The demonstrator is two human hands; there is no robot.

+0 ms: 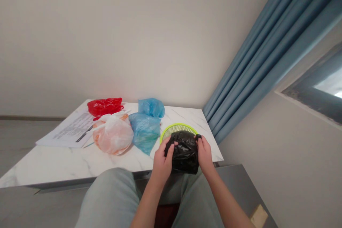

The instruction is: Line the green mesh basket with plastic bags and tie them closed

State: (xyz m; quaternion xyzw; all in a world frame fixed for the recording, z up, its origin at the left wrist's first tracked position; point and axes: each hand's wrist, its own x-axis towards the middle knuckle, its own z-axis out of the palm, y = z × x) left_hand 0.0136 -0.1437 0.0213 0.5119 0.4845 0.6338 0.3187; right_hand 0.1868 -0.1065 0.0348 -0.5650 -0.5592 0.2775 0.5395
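A black plastic bag (185, 151) is stretched between my two hands, just over the front edge of the table. My left hand (163, 156) grips its left side, thumb on top. On the opposite side my right hand (204, 151) pinches the bag's edge. Behind the bag, and partly hidden by it, sits a lime-green mesh basket (177, 127). Left of the basket lie two blue plastic bags, one nearer (145, 131) and one farther back (152, 107). What the black bag contains, if anything, cannot be seen.
A white bag with orange print (113, 135) and a red plastic bag (105, 107) lie on the marble-patterned table (66, 165). Printed papers (71, 130) cover its left part. The wall rises behind, and a blue curtain (256, 50) hangs at the right.
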